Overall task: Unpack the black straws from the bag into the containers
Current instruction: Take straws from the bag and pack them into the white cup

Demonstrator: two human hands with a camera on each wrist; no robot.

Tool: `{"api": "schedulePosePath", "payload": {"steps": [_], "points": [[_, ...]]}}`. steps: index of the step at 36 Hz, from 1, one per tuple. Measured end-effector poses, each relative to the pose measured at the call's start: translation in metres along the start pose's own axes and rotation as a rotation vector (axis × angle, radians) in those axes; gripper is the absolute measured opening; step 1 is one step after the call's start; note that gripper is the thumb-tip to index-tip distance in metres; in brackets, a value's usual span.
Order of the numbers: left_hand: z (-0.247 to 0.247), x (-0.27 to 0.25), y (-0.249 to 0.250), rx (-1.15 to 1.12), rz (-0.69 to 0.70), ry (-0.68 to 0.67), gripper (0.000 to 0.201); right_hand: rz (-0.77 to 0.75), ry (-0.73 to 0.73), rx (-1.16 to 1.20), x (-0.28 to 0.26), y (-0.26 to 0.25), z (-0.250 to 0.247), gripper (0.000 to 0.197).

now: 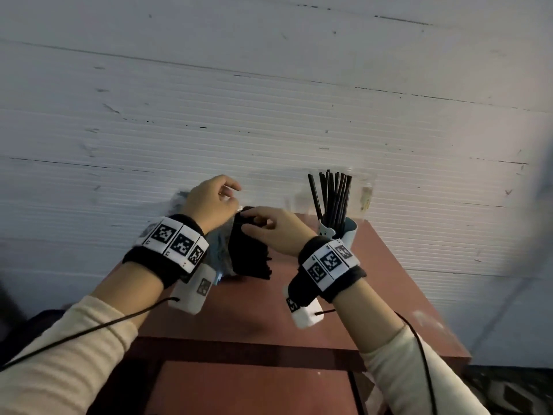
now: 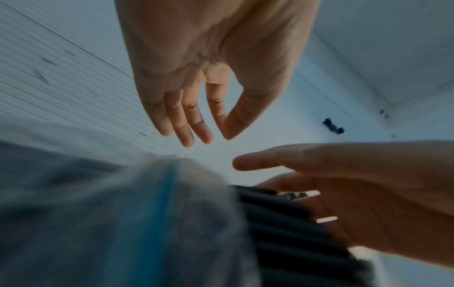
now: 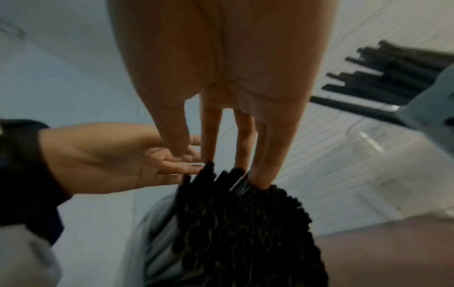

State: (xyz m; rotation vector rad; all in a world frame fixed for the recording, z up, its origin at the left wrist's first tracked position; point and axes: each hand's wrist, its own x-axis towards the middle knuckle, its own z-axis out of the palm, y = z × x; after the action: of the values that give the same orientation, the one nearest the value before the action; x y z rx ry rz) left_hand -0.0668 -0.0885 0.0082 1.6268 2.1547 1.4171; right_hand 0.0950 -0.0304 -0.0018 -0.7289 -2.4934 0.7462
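A thick bundle of black straws [image 1: 250, 253] stands on end in a crumpled clear bag [image 1: 220, 250] on the red-brown table [image 1: 263, 313]. My right hand [image 1: 254, 220] reaches over the bundle. Its straight fingers [image 3: 260, 174] touch the upper straw ends [image 3: 236, 223], and the thumb stays apart from them. My left hand [image 1: 232, 194] hovers just left of the bundle's top above the bag [image 2: 117, 223], with fingers [image 2: 186, 134] relaxed and nothing visibly held. At the right, a pale blue container [image 1: 350, 233] holds several upright black straws [image 1: 333, 202].
Clear plastic cups [image 1: 363, 190] stand behind the blue container by the white ribbed wall [image 1: 269, 115]. The table's right edge [image 1: 419, 292] falls away to a dark floor. Bare tabletop lies in front of the bag, near my wrists.
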Motion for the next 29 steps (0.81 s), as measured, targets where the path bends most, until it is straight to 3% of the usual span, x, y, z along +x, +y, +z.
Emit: {"api": "schedulePosePath", "payload": {"steps": [3,7,15,20,29], "points": [[-0.002,0.0,-0.018,-0.002,0.006,-0.127,0.02,0.018,-0.001,-0.074,0.008,0.003,0.011,0.033],[-0.001,-0.004,-0.031,0.011,0.043,-0.239,0.028,0.019,0.044,0.02,0.012,0.012,0.009,0.026],[-0.003,-0.006,-0.033,0.022,0.065,-0.263,0.036,0.094,0.051,0.26,0.004,0.035,-0.015,0.021],[-0.002,-0.007,-0.032,0.047,0.049,-0.247,0.036,0.121,-0.034,0.356,0.002,0.03,-0.003,0.034],[-0.003,-0.008,-0.031,0.052,0.027,-0.253,0.037,0.12,0.125,0.332,0.0,0.041,-0.006,0.02]]}}
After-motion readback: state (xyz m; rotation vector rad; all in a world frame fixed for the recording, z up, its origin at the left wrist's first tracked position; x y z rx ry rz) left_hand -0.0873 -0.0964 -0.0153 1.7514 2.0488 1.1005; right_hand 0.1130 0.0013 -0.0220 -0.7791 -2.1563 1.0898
